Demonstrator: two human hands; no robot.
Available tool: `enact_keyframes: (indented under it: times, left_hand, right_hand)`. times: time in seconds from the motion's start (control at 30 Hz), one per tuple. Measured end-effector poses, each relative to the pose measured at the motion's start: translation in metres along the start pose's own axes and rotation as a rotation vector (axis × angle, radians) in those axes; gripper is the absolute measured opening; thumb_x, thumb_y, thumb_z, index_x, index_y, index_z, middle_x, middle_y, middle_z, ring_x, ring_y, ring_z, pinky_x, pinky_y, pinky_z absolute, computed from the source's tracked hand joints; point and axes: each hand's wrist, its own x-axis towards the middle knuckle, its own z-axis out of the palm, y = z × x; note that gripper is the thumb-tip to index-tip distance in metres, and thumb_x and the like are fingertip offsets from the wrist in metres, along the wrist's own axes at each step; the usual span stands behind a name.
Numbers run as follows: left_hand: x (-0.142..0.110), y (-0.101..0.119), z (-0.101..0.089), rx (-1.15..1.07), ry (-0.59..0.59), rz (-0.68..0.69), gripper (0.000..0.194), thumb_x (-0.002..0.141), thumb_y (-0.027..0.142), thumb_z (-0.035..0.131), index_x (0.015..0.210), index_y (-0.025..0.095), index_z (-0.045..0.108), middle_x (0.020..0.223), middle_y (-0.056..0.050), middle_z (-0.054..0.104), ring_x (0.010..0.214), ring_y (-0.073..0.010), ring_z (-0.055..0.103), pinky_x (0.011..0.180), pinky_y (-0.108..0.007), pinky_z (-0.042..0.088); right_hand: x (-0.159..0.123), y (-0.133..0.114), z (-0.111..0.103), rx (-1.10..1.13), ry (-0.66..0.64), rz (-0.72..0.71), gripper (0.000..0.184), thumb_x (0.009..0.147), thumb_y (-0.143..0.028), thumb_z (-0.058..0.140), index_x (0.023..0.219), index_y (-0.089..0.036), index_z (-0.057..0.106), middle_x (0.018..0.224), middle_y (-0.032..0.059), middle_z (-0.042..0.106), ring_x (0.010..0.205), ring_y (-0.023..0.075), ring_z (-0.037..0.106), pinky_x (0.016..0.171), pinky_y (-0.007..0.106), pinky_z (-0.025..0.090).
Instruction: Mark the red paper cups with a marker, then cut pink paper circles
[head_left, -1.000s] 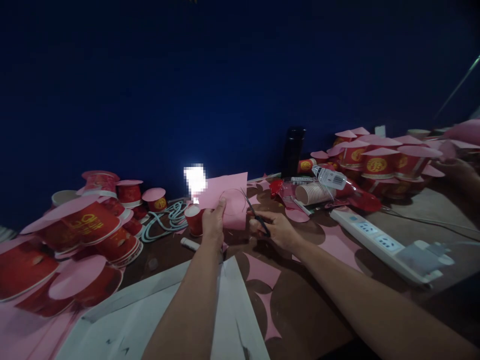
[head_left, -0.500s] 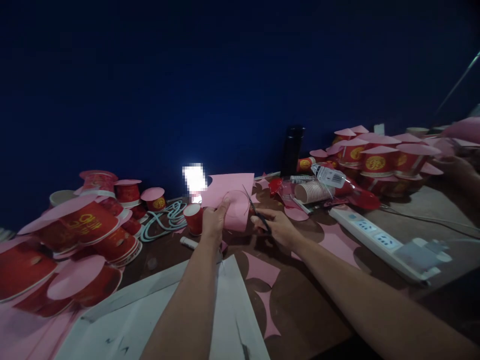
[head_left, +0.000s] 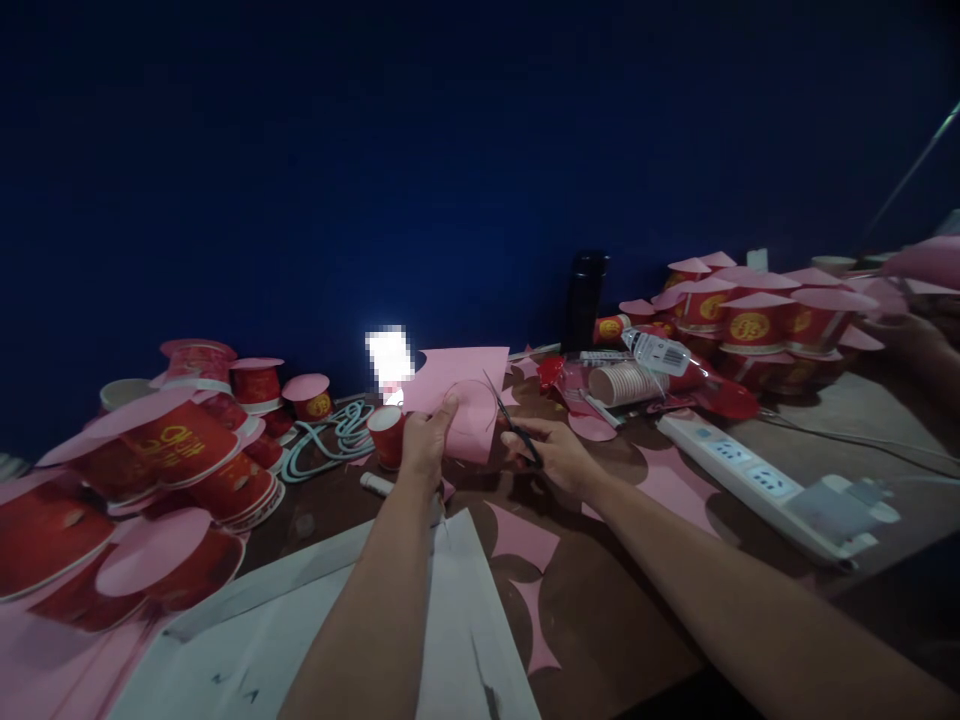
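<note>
My left hand (head_left: 429, 435) pinches a sheet of pink paper (head_left: 476, 372), thumb on top. A circle is drawn on the sheet, and the thumb tip lies over its left side. My right hand (head_left: 559, 455) grips dark-handled scissors (head_left: 525, 442), with their blades at the sheet's right edge beside the circle line. A small red paper cup (head_left: 386, 437) stands left of my left hand. Below the hands, pink paper offcuts (head_left: 525, 535) with curved edges lie on the brown tabletop (head_left: 600, 620).
Red cups topped with pink discs crowd the left (head_left: 176, 430) and far right (head_left: 750, 320). A power strip (head_left: 750, 480), a stack of paper cups (head_left: 626, 383) and a black bottle (head_left: 587, 300) are on the right. A coiled cable (head_left: 330, 440) lies left. Another person's hand (head_left: 911, 335) shows far right.
Over the last second the pink sheet has shifted slightly right and turned a little in my left hand. The scissors stay at its right edge. The last half second shows almost no movement.
</note>
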Motion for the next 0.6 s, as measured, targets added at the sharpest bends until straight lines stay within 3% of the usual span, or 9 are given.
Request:
enact_keyframes:
  times: [0.23,0.6]
  left_hand:
    - [0.0047,-0.0014,-0.0046,0.01,-0.005,-0.046,0.053,0.058,0.046,0.075,0.091,0.006,0.068,0.073,-0.01,0.069,0.069,-0.0223,0.064,0.067,-0.034,0.052]
    - [0.0041,0.0038,-0.0049,0.0,-0.006,-0.057,0.048,0.058,0.044,0.076,0.087,0.007,0.069,0.085,-0.014,0.07,0.078,-0.0246,0.065,0.074,-0.036,0.051]
  right_hand:
    - [0.0013,0.0034,-0.0016,0.021,-0.015,0.012,0.053,0.066,-0.042,0.072,0.111,-0.016,0.066,0.064,-0.0028,0.053,0.051,0.0059,0.042,0.048,0.02,0.032]
    - [0.0019,0.0039,-0.0023,0.0,-0.02,0.018,0.049,0.065,-0.04,0.073,0.108,-0.017,0.067,0.063,-0.0028,0.054,0.05,0.006,0.044,0.047,0.02,0.035]
